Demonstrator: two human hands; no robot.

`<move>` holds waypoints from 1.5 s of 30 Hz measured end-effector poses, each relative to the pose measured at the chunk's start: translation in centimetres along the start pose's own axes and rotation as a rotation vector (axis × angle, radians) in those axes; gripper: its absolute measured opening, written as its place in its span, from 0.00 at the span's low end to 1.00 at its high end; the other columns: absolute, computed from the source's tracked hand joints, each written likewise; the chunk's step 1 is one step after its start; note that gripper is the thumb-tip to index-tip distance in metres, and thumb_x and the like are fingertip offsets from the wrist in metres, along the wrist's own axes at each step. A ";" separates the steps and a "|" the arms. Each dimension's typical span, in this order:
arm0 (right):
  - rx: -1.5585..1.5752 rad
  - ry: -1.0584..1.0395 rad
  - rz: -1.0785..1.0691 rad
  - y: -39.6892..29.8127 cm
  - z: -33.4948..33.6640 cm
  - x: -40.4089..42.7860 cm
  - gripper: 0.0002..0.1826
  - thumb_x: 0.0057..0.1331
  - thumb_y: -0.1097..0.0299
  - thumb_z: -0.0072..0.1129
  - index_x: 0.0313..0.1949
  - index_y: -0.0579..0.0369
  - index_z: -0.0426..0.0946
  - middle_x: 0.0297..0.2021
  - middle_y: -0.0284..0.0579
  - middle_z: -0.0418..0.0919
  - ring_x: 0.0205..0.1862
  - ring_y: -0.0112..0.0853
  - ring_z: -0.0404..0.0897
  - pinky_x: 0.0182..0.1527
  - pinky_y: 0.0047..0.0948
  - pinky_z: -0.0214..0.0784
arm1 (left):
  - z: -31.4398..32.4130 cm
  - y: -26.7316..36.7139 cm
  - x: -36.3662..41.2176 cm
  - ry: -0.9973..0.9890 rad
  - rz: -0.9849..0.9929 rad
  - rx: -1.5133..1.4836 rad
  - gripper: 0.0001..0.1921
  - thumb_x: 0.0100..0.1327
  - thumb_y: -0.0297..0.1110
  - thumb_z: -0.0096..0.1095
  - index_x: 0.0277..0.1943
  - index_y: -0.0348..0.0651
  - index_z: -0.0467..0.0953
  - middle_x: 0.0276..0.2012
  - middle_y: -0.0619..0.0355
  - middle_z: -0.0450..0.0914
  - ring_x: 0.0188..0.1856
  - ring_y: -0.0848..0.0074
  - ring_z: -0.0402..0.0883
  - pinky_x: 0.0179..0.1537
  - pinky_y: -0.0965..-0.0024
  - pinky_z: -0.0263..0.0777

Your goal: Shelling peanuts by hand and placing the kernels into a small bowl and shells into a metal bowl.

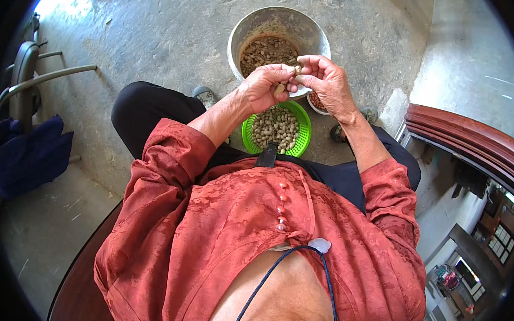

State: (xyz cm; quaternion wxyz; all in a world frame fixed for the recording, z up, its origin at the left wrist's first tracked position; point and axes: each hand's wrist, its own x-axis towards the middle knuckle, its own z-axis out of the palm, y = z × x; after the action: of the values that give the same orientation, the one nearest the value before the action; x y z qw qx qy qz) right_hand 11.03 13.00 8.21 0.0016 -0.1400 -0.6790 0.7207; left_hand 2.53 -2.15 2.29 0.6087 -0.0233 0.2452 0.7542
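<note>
My left hand (267, 84) has an unshelled peanut (280, 89) tucked in its curled fingers. Another peanut (298, 70) is pinched at the fingertips, where my right hand (326, 83) meets the left. Both hands are over the near rim of a large round bucket (281, 24), whose bottom is covered with broken peanut shells (269, 54). Below the hands, between my legs, a green plastic basket (304, 137) holds many unshelled peanuts (276, 129). Partly hidden behind my right hand and wrist, a small white bowl (320, 112) contains reddish shelled kernels (316, 100).
Concrete floor (159, 37) surrounds the bucket. At left stands a metal-framed chair (24, 70) with dark blue cloth (32, 157) hanging by it. A reddish-brown wooden furniture edge (463, 141) is close on the right. My shoes (206, 97) flank the basket.
</note>
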 end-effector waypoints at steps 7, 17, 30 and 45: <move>-0.075 -0.013 0.052 -0.3 0.1 0.0 0.10 0.61 0.74 0.57 0.40 0.65 0.75 0.31 0.41 0.79 0.29 0.23 0.79 0.37 0.19 0.72 | -0.2 0.0 0.1 -0.012 0.000 -0.032 0.05 0.62 0.31 0.56 0.36 0.40 0.71 0.30 0.57 0.75 0.29 0.78 0.73 0.24 0.78 0.66; -0.555 0.015 -0.192 -0.3 -0.1 0.4 0.06 0.59 0.73 0.57 0.35 0.61 0.78 0.31 0.41 0.77 0.33 0.27 0.79 0.36 0.24 0.70 | 0.1 0.1 -0.1 0.006 -0.003 -0.032 0.04 0.62 0.31 0.56 0.36 0.40 0.71 0.29 0.59 0.75 0.30 0.79 0.74 0.26 0.78 0.66; -0.563 -0.008 -0.122 0.9 -0.3 0.5 0.07 0.58 0.73 0.57 0.35 0.57 0.80 0.30 0.42 0.78 0.33 0.28 0.78 0.37 0.25 0.70 | -0.2 0.5 0.1 0.150 0.017 0.269 0.06 0.61 0.31 0.58 0.32 0.39 0.71 0.24 0.57 0.76 0.21 0.81 0.73 0.18 0.82 0.62; 0.019 0.057 0.149 1.6 0.2 0.6 0.07 0.61 0.73 0.56 0.37 0.60 0.79 0.26 0.32 0.77 0.25 0.16 0.70 0.29 0.15 0.66 | 1.0 0.0 -0.2 0.254 0.174 0.379 0.08 0.65 0.33 0.54 0.32 0.38 0.71 0.22 0.60 0.74 0.19 0.83 0.70 0.18 0.83 0.61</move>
State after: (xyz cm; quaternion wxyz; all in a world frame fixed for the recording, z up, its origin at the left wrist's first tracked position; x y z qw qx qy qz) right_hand 10.68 12.76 6.55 -0.0314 -0.2105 -0.6594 0.7211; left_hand 2.79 -1.93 3.20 0.4991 0.0181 0.4578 0.7355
